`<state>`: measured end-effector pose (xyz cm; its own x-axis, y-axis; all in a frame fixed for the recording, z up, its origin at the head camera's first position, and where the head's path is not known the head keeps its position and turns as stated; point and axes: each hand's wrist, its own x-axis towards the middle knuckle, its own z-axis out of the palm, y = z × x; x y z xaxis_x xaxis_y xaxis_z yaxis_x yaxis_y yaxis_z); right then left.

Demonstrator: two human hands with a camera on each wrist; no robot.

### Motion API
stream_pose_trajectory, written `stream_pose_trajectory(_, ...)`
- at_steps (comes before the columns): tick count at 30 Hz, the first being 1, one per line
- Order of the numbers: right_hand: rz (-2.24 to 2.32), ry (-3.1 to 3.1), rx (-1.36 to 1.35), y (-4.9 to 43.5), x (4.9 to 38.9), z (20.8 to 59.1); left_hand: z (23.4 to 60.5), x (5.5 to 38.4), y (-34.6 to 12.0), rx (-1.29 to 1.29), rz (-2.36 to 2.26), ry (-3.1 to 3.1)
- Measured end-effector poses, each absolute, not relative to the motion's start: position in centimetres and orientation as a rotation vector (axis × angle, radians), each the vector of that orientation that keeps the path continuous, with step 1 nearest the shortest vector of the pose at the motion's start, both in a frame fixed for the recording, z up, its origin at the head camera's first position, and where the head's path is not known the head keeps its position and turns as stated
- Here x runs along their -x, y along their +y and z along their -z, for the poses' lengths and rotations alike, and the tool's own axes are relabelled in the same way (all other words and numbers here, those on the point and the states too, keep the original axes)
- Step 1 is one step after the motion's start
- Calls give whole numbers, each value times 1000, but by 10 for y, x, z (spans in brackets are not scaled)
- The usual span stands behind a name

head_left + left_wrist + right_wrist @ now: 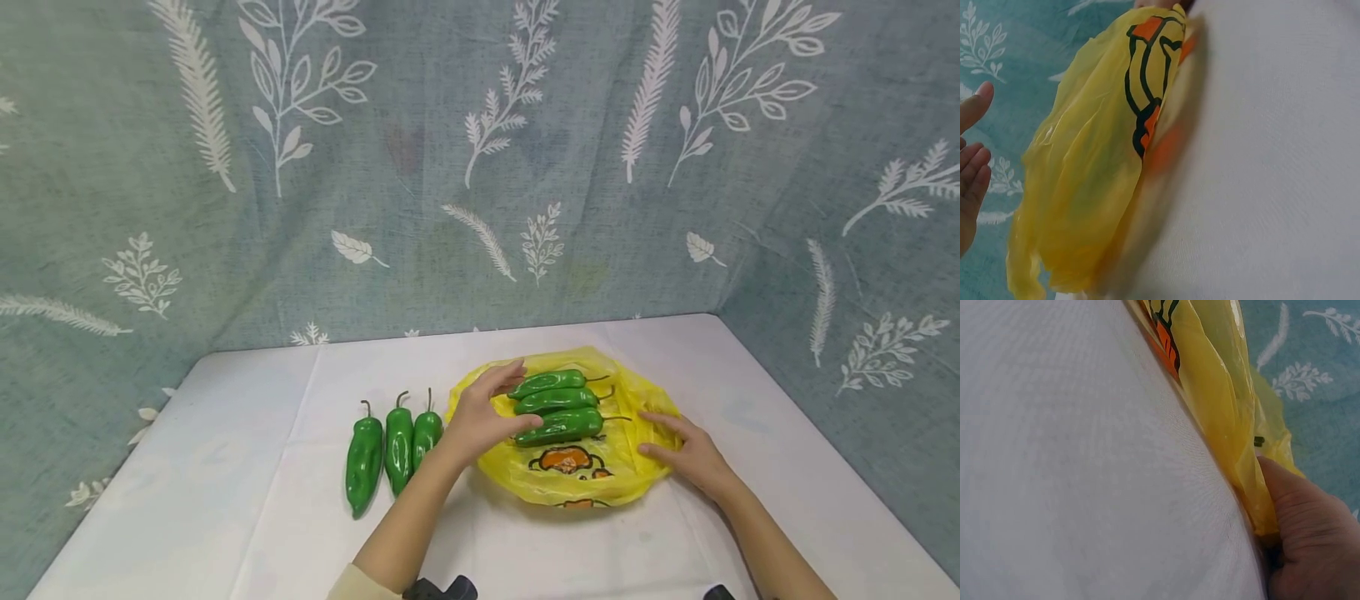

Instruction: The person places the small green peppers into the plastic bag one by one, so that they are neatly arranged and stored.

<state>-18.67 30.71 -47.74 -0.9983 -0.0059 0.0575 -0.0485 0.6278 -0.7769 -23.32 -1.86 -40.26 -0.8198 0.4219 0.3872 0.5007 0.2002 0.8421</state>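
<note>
A yellow plastic bag (pixel 517 483) with an orange and black print lies spread wide on the white table. Three green chili peppers (pixel 558 400) lie side by side in it, stems to the right. My left hand (pixel 483 412) hovers over the bag's left side by the pepper tips, thumb and fingers apart. In the left wrist view that hand (pixel 971 175) shows nothing between thumb and fingers. At the bag's right rim, my right hand (pixel 693 454) grips the crumpled plastic. The right wrist view shows its thumb (pixel 1300 494) against the bag wall; its other fingers are mostly hidden.
Three more green chili peppers (pixel 365 467) lie on the table left of the bag, partly behind my left forearm. A patterned grey-green cloth (pixel 420 167) hangs behind and beside the white table (pixel 285 500).
</note>
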Motion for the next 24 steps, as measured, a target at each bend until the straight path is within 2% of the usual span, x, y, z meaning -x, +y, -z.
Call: stream_pose_trajectory(24, -1331, -2802, -20, 308, 187, 478, 400, 207, -86, 603, 1540, -2475)
